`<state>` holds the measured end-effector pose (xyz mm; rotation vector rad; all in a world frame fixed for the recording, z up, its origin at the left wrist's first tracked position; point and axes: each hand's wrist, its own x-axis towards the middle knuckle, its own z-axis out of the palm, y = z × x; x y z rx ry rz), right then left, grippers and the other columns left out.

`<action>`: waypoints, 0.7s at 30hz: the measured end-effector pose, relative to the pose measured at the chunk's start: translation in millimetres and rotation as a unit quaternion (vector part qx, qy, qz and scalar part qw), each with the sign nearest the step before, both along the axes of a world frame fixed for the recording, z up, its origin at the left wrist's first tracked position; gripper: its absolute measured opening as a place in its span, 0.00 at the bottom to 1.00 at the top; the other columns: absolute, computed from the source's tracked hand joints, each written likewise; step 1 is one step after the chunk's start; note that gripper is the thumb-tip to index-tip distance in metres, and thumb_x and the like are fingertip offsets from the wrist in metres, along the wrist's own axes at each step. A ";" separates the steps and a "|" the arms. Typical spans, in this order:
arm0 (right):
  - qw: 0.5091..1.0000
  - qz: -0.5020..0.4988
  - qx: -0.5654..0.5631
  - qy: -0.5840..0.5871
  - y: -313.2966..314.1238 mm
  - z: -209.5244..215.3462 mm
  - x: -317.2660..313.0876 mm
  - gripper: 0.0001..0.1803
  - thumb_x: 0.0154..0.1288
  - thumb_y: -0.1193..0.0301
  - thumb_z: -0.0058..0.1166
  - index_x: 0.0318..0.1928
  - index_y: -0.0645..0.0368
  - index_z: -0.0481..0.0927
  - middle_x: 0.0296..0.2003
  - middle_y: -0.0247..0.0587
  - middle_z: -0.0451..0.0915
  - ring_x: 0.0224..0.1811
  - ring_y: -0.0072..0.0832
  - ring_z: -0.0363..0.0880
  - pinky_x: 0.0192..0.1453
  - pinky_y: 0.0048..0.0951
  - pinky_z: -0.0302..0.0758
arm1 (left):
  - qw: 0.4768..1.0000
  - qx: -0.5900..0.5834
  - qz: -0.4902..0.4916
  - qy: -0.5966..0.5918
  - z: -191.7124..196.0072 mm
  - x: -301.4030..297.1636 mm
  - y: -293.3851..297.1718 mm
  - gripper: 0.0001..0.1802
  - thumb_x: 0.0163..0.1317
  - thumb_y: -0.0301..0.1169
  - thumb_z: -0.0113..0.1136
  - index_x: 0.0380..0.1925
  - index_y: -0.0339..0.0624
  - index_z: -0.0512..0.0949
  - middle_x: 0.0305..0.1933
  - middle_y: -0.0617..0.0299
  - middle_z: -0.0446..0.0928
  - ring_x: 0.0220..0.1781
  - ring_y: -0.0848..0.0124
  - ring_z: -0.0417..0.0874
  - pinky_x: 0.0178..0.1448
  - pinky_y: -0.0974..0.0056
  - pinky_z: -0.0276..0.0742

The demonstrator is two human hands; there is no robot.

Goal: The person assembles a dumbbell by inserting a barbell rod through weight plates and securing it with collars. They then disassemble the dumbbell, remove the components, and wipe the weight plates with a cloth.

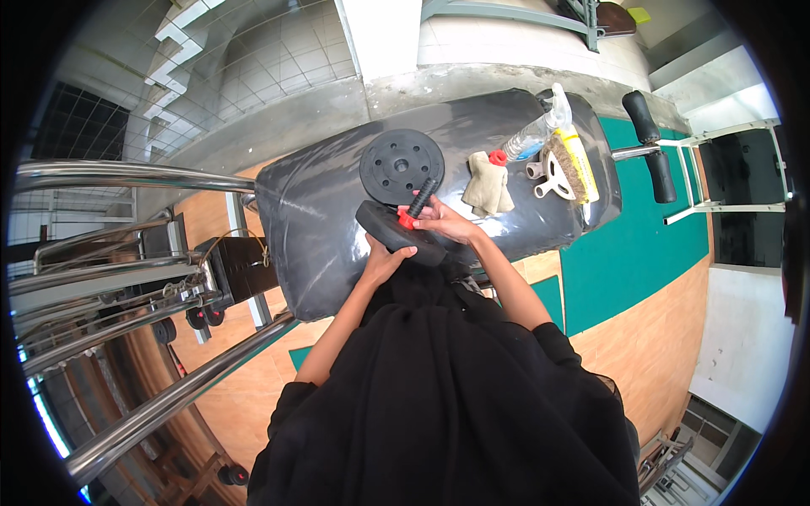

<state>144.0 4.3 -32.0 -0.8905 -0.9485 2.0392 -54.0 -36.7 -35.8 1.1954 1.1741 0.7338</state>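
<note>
My left hand point(386, 260) is closed on the rim of a thick black dumbbell plate point(390, 236), tilted above the padded bench point(321, 202). A black threaded dumbbell bar point(423, 194) sticks up from this plate, with a red collar nut point(406, 220) around its base. My right hand point(449, 223) has its fingers wrapped round the nut and the lower part of the bar. Just beyond, a round black weight plate point(401, 160) with several holes lies flat on the bench. To its right rests a folded beige cloth point(487, 187), with a small red piece point(498, 158) at its upper edge.
A clear spray bottle point(531, 135), a scrub brush point(554, 175) with a pale handle and a yellow container point(580, 164) sit on the bench's right part. Shiny metal bars point(169, 413) run along the left. Black foam rollers point(645, 118) stand beyond the bench's right end, above green matting point(633, 253).
</note>
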 end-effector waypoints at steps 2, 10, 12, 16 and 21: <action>0.996 -0.002 0.035 -0.087 3.7 2.3 0.8 0.50 0.55 0.69 0.63 0.64 0.69 0.38 0.51 0.55 0.73 0.56 0.33 0.72 0.60 0.30 0.66 | 1.000 -0.002 -0.005 0.007 0.3 -1.0 -0.8 0.54 0.38 0.53 0.69 0.61 0.33 0.58 0.59 0.45 0.51 0.66 0.50 0.47 0.72 0.54 0.42; 0.984 -0.023 0.018 -0.177 2.9 12.0 -10.7 0.45 0.56 0.73 0.62 0.62 0.65 0.42 0.51 0.52 0.74 0.51 0.30 0.75 0.54 0.29 0.72 | 0.999 -0.033 -0.040 -0.007 -2.9 -5.5 2.0 0.54 0.39 0.51 0.69 0.62 0.33 0.56 0.63 0.45 0.51 0.68 0.52 0.49 0.71 0.55 0.45; 0.999 0.019 -0.027 -0.002 1.4 9.1 6.5 0.46 0.57 0.77 0.59 0.67 0.58 0.39 0.56 0.48 0.70 0.54 0.29 0.72 0.56 0.28 0.70 | 0.996 -0.055 -0.060 -0.031 6.9 -6.6 1.6 0.53 0.40 0.49 0.69 0.62 0.33 0.55 0.64 0.45 0.53 0.68 0.55 0.53 0.71 0.57 0.49; 0.995 0.094 0.020 -0.003 3.7 -4.3 15.1 0.50 0.57 0.83 0.54 0.70 0.47 0.35 0.62 0.44 0.62 0.58 0.28 0.67 0.59 0.27 0.67 | 0.987 -0.130 -0.074 -0.053 17.4 -13.6 5.5 0.52 0.41 0.46 0.68 0.63 0.32 0.54 0.63 0.47 0.56 0.66 0.58 0.59 0.69 0.60 0.54; 0.994 0.108 0.005 -0.026 16.2 -12.9 5.7 0.44 0.58 0.80 0.55 0.70 0.50 0.45 0.58 0.41 0.67 0.53 0.25 0.70 0.56 0.27 0.68 | 0.987 -0.142 -0.063 -0.029 22.9 -25.5 10.4 0.50 0.45 0.51 0.62 0.62 0.31 0.55 0.61 0.50 0.62 0.64 0.61 0.62 0.67 0.60 0.57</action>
